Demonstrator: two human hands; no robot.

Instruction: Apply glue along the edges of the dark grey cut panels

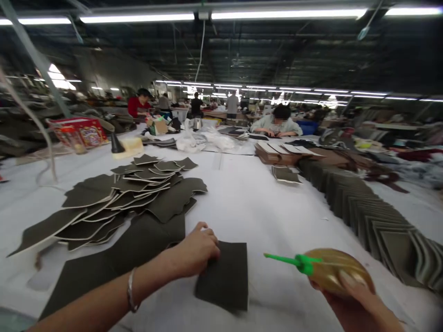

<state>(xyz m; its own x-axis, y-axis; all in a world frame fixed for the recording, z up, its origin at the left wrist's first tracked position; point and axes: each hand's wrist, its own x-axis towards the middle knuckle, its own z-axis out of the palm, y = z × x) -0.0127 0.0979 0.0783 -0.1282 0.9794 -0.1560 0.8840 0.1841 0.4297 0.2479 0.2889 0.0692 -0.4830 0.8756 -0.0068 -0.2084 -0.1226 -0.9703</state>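
My left hand (199,248) rests with curled fingers on the left edge of a dark olive cut piece (224,276) lying flat on the white table (249,203). A bracelet sits on that wrist. My right hand (349,295) is wrapped around a golden squeeze bottle (334,272) with a green nozzle (284,260) pointing left, held just above the table to the right of the piece. A fanned heap of similar dark cut pieces (117,203) lies to the left of my left hand.
A long row of stacked dark pieces (360,203) runs along the right side. Tan stacks (280,152), a red box (79,131) and white bags (194,138) sit further back. A person (277,122) works at the far end; others stand behind.
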